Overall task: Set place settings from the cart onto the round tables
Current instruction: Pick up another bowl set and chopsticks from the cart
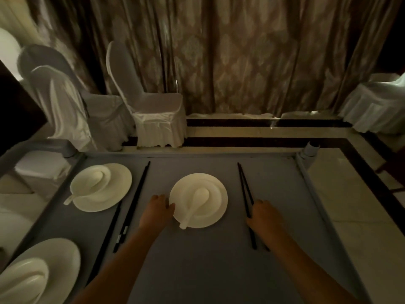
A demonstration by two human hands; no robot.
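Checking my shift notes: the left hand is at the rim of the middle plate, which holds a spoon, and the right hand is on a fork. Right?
Not quite. The head view shows the right hand on a pair of black chopsticks, not a fork. The left hand is at the middle plate rim, spoon on it.
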